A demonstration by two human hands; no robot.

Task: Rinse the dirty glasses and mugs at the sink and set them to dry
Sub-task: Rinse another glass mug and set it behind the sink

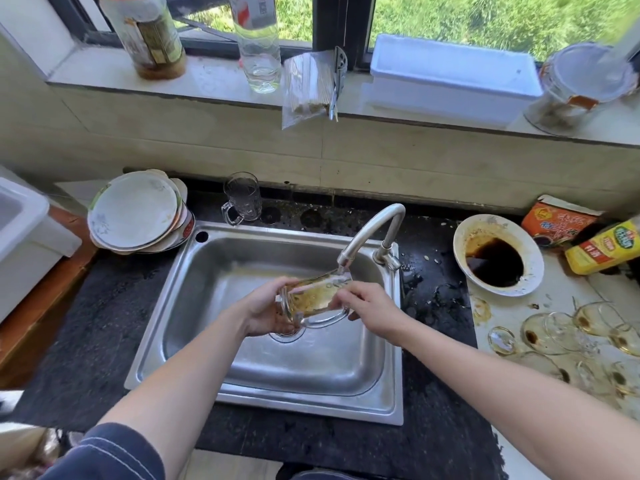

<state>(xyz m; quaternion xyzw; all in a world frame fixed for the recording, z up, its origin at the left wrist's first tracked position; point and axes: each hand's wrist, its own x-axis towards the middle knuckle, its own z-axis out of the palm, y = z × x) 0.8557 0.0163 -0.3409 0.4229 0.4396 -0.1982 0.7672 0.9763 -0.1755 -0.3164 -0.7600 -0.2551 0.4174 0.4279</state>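
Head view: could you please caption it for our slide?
The left hand and right hand hold a dirty glass mug under the tap.

Both hands (268, 308) (369, 308) hold dirty mug (317, 296) tilted under tap (370, 233), over sink (277, 393).

Stainless-steel sink (311, 405): one, fitted with one curved metal faucet (365, 232). Clear glass mugs with handles: two. The soiled mug (317, 297) is over the sink; the second mug (242, 199) is behind the sink. Stemmed clear glasses with brown residue (554, 334): at least five, right of the sink; exact count not discernible. White plates (135, 209): one stack, left of the sink; number not discernible. White bowl of dark sauce (498, 254): one, right of the sink.
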